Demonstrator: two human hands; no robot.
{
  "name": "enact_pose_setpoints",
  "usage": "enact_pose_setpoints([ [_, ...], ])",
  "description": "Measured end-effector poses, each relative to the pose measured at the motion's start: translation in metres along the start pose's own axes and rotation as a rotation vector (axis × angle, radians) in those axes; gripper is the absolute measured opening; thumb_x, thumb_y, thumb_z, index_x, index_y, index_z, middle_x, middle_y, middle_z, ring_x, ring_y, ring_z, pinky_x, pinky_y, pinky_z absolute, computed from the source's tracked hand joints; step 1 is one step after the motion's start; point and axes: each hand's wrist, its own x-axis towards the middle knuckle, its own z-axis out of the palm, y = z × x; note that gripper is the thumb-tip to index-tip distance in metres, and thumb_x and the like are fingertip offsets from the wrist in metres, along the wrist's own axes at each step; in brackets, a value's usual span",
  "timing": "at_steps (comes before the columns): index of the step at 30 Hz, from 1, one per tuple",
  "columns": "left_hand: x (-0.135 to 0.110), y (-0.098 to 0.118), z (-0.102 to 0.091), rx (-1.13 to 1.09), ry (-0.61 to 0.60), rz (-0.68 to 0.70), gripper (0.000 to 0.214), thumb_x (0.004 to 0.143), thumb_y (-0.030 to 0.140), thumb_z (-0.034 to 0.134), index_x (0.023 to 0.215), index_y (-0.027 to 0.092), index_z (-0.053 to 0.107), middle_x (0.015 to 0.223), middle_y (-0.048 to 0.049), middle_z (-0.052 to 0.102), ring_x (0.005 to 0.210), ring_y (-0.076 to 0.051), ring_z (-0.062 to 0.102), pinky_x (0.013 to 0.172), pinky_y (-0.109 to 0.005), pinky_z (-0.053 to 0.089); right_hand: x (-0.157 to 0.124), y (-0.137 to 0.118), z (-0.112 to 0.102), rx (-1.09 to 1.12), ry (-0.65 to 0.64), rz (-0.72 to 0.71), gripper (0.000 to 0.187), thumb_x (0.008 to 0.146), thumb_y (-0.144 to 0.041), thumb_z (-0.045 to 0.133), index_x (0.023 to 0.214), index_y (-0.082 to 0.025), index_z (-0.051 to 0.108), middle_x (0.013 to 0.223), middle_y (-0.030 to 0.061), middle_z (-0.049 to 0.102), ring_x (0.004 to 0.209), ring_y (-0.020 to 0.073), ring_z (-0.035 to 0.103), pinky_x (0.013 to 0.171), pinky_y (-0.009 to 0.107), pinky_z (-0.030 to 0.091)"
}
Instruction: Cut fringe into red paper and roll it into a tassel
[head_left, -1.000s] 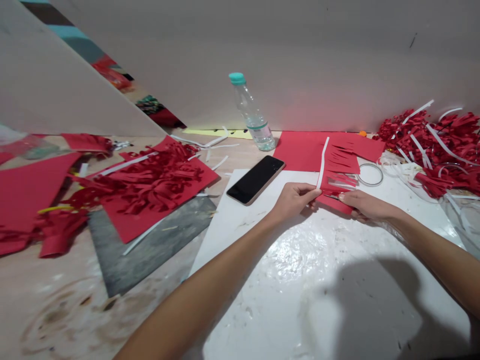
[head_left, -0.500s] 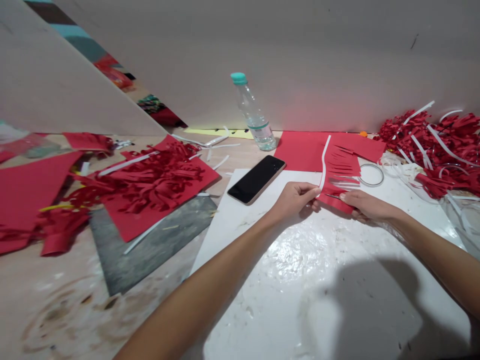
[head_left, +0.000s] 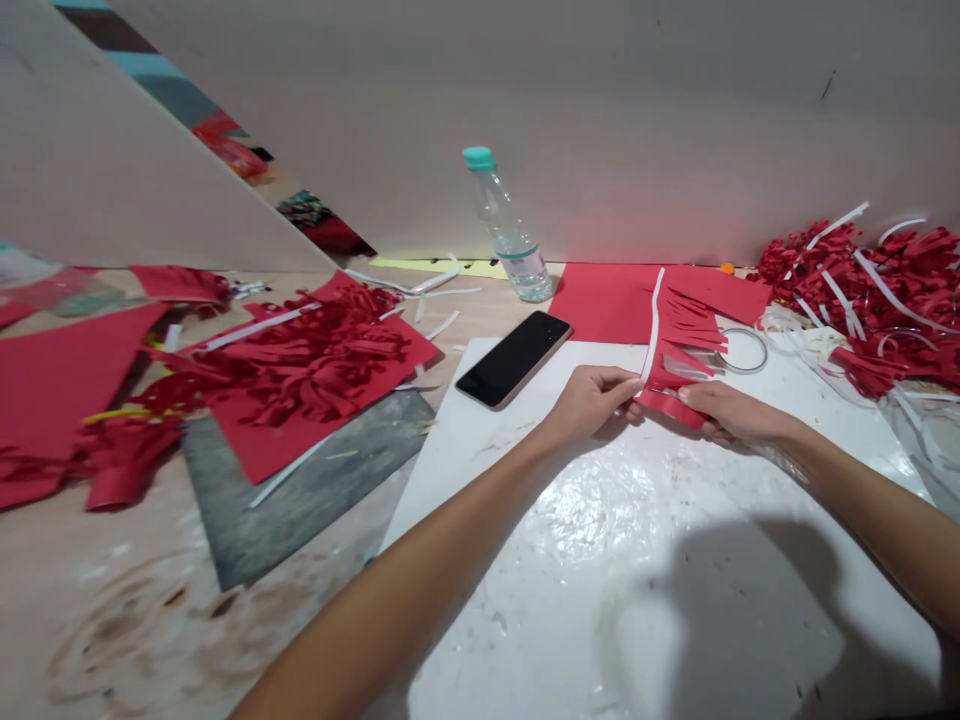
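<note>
A red fringed strip (head_left: 686,325) of paper or thin foam lies between my hands, with a narrow white strip (head_left: 652,325) along its left edge and cut fringes pointing right. My left hand (head_left: 600,400) pinches its near left corner, thumb by the white strip's end. At the near right, my right hand (head_left: 731,410) is closed on the same red strip, thumb on top. The near end bends up between the two hands. A small greyish glint there is too small to name. Fingers under the strip are partly hidden.
A white board (head_left: 510,560) lies beneath, carrying a phone (head_left: 514,358) and a grey ring (head_left: 744,350). Behind stand a plastic bottle (head_left: 514,235) and a red sheet (head_left: 596,300). Red fringed pieces (head_left: 322,360) lie left on a grey slab (head_left: 300,510); a red fringed heap (head_left: 892,275) is right.
The near end of the red strip has curled slightly between my hands, and its fringes have shifted. A thin dark line at my right thumb no longer shows clearly. Both hands stay nearly in place.
</note>
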Motion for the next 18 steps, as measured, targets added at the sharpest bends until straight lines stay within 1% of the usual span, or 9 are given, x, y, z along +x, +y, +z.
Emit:
enact_pose_setpoints([
  [3,0.000,0.004,0.001,0.046,-0.006,-0.015,0.025,0.074,0.033,0.074,0.078,0.008,0.071,0.051,-0.0032,0.062,0.050,-0.012,0.059,0.056,-0.028,0.052,0.001,0.002,-0.001,-0.006,-0.006,-0.003,0.029,0.096,-0.042,0.045,0.082,-0.019,0.056,0.043,-0.0086,0.036,0.033,0.0060,0.024,0.032,0.018,0.017],
  [8,-0.001,0.007,0.003,0.054,0.002,-0.015,0.026,0.075,0.033,0.073,0.080,0.008,0.071,0.051,-0.0031,0.063,0.050,-0.013,0.060,0.057,-0.029,0.053,0.000,0.000,0.001,-0.011,-0.013,-0.020,0.030,0.097,-0.039,0.043,0.077,-0.019,0.053,0.043,-0.0086,0.036,0.032,0.0053,0.022,0.031,0.018,0.016],
  [11,-0.001,0.006,0.003,0.102,0.008,-0.016,0.025,0.075,0.033,0.073,0.079,0.008,0.072,0.053,-0.0037,0.063,0.051,-0.013,0.061,0.056,-0.028,0.052,-0.001,-0.002,0.002,-0.014,-0.025,-0.023,0.030,0.097,-0.039,0.043,0.075,-0.020,0.051,0.044,-0.0081,0.037,0.033,0.0053,0.023,0.031,0.018,0.017],
  [14,0.001,0.003,0.001,0.049,0.011,0.008,0.024,0.074,0.034,0.074,0.077,0.010,0.070,0.051,-0.0018,0.060,0.049,-0.012,0.058,0.054,-0.028,0.051,-0.002,-0.004,-0.001,0.003,-0.021,0.003,0.031,0.096,-0.043,0.044,0.075,-0.021,0.048,0.043,-0.0095,0.033,0.033,0.0055,0.021,0.031,0.017,0.018],
  [16,0.003,0.002,-0.001,-0.017,0.042,0.034,0.024,0.074,0.035,0.074,0.076,0.011,0.069,0.050,0.0003,0.057,0.047,-0.011,0.054,0.052,-0.027,0.049,-0.004,-0.005,-0.006,0.012,-0.044,0.036,0.037,0.096,-0.047,0.044,0.070,-0.021,0.044,0.042,-0.0102,0.028,0.033,0.0055,0.018,0.030,0.018,0.016],
  [18,0.004,0.004,-0.004,0.023,0.104,0.059,0.025,0.073,0.036,0.074,0.074,0.012,0.069,0.052,0.0003,0.057,0.047,-0.010,0.052,0.049,-0.025,0.047,-0.006,-0.004,-0.013,0.013,-0.098,0.057,0.046,0.095,-0.053,0.042,0.063,-0.021,0.038,0.041,-0.0097,0.026,0.032,0.0052,0.016,0.030,0.019,0.013],
])
